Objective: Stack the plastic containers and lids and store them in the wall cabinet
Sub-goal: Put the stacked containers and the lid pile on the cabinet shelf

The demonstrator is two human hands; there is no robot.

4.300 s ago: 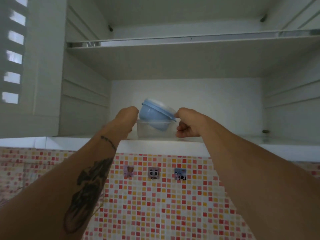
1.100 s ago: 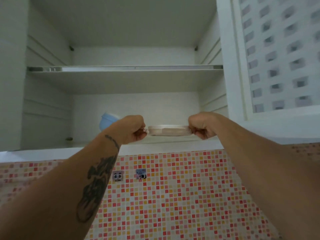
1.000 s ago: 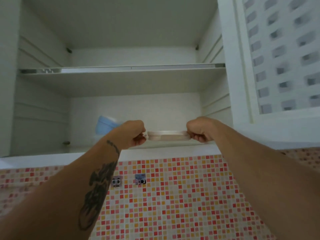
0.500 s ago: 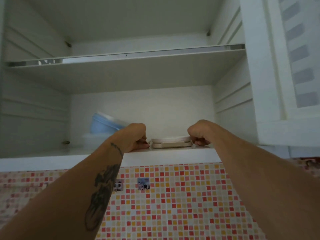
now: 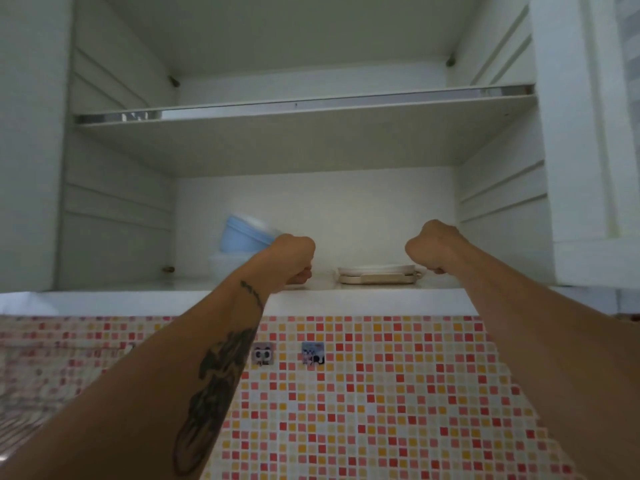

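Observation:
A flat stack of pale lids (image 5: pixel 377 274) lies on the bottom shelf (image 5: pixel 363 299) of the open wall cabinet, near its front edge. To its left, further back, a blue lidded container (image 5: pixel 242 237) sits tilted in a clear container (image 5: pixel 223 266). My left hand (image 5: pixel 291 261) is a closed fist left of the lids, a clear gap away from them. My right hand (image 5: pixel 433 247) is also curled, just right of and above the lids, its fingertips close to their edge. Neither hand holds anything.
An upper shelf (image 5: pixel 304 133) with a metal front strip spans the cabinet. An open white door (image 5: pixel 588 168) stands at the right. Below the cabinet is a red and orange mosaic wall (image 5: pixel 381 410) with two small sticker hooks (image 5: pixel 263 355).
The lid stack was lowered onto the bottom shelf and let go. Both hands have drawn apart from it, the left one further. The view has shifted.

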